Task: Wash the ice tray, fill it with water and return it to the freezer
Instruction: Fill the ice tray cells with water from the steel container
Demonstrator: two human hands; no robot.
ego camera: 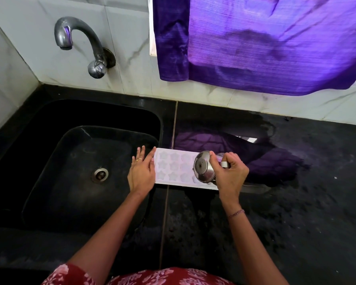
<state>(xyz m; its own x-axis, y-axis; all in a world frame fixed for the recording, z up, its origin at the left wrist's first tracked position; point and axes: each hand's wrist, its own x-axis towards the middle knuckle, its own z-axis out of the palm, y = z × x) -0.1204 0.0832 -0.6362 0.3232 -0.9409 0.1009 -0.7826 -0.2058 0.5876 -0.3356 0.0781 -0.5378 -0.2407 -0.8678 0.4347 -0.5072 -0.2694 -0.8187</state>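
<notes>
A white ice tray [174, 167] with star-shaped cells lies flat on the black counter, just right of the sink. My left hand [141, 171] rests flat against the tray's left end, fingers spread, steadying it. My right hand [230, 173] grips a small steel cup [203, 166] by its handle and tilts it, bottom towards me, over the tray's right end. The cup and hand hide the tray's rightmost cells. I cannot tell whether water is running out.
The black sink [80, 167] with its drain [100, 174] lies to the left, below a steel tap [78, 40] on the tiled wall. A purple curtain [265, 44] hangs at the back right. The black counter [296, 202] stretches right, wet and reflective.
</notes>
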